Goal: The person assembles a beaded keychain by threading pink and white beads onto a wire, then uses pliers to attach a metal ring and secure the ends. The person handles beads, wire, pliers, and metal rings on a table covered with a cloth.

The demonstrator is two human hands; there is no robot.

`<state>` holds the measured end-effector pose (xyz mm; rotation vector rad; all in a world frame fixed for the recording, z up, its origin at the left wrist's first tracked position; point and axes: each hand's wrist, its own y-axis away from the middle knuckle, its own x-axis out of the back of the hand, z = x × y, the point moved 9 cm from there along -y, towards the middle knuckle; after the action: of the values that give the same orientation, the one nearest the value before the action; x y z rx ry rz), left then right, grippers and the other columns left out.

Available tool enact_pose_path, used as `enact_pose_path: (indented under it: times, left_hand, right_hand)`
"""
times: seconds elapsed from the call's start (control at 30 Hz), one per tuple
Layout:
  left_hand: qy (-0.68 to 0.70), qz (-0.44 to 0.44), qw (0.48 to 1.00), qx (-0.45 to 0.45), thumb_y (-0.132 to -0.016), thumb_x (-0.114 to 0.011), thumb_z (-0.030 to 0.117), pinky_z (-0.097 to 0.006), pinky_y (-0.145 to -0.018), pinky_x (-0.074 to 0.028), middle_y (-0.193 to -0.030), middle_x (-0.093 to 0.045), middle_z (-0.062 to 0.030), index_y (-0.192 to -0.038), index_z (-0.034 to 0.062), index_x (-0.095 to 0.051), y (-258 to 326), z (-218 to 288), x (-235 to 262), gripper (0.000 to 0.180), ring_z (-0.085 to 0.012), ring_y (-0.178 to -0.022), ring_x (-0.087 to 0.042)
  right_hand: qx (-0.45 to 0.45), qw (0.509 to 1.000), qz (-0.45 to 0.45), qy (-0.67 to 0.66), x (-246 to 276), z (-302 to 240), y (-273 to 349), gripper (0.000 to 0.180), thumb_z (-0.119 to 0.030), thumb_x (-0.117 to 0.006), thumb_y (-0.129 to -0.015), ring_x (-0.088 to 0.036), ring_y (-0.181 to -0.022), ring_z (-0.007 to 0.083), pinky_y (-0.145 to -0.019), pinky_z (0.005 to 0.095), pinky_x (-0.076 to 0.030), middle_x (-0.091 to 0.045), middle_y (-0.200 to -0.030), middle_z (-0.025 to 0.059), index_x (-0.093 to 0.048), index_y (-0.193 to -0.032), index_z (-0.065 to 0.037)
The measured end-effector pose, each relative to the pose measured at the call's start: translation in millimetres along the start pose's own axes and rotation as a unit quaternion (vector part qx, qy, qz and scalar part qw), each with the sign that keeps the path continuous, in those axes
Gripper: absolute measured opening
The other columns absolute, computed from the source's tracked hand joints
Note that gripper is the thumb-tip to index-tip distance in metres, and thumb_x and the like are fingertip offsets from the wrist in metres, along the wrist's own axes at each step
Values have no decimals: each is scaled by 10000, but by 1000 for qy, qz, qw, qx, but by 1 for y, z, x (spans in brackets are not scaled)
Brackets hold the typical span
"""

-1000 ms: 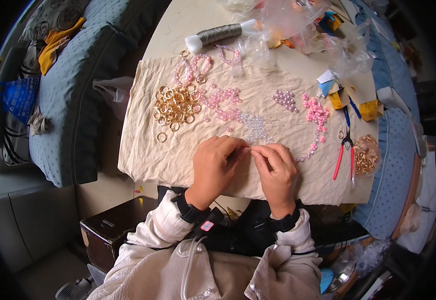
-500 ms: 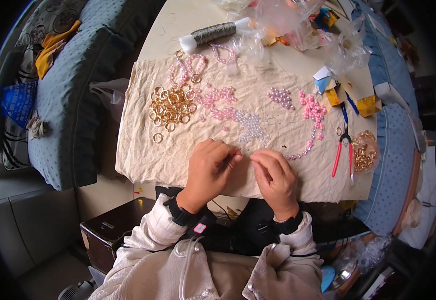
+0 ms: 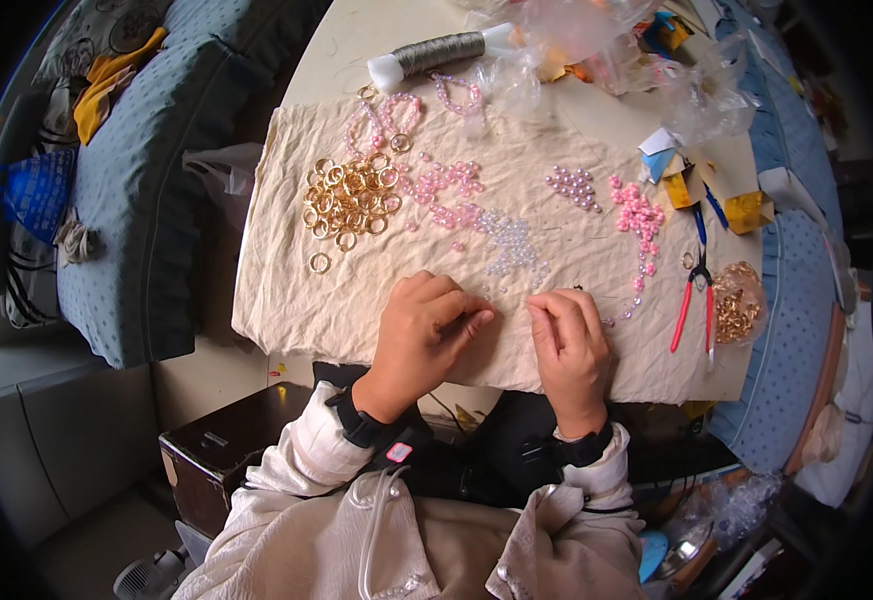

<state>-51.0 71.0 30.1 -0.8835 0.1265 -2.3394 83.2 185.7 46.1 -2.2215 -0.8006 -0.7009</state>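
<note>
My left hand [image 3: 426, 330] and my right hand [image 3: 571, 345] rest on the near edge of a beige cloth [image 3: 286, 290], a small gap between their fingertips. Both have their fingers curled and pinched together. Anything between them is too small to see. Just beyond the hands lies a patch of clear beads [image 3: 511, 240]. Farther back are pink beads [image 3: 441, 185] and a heap of gold rings [image 3: 346, 195]. A cluster of brighter pink beads [image 3: 636, 210] and some pale purple pearls [image 3: 574, 185] lie to the right.
Red-handled pliers [image 3: 691, 305] lie at the cloth's right edge beside a bag of gold bits [image 3: 736, 300]. A grey thread spool [image 3: 436, 52] and crumpled plastic bags [image 3: 596, 40] sit at the back. Blue cushions [image 3: 126, 200] flank the table's left; a dark box [image 3: 216, 450] stands below.
My fingertips were close together over the cloth's near edge; now the two hands have drawn slightly apart. The beads and tools have not moved.
</note>
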Motion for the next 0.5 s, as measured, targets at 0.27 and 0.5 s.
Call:
enact_pose_path:
  times: [0.27, 0.5]
  left_hand:
    - [-26, 5, 999, -22, -822, -832, 193, -388, -683, -407, -737, -575, -17, -877, 125, -769, 1, 3, -1, 108, -240, -739, -553]
    - [-31, 6, 999, -25, -807, -848, 152, -380, -673, -404, -748, -600, -13, -925, 138, -788, 1, 2, -1, 133, -229, -723, -555]
  right_hand:
    - [16, 999, -1, 46, -4, -2, -1, 162, -62, -764, -902, -709, -819, 262, -688, 366, -567, -675, -973, 48, -698, -1044, -103]
    - [21, 998, -16, 63, -12, -4, -3, 170, -65, -767, -894, -707, -821, 260, -693, 367, -567, -672, -975, 43, -699, -1044, -106]
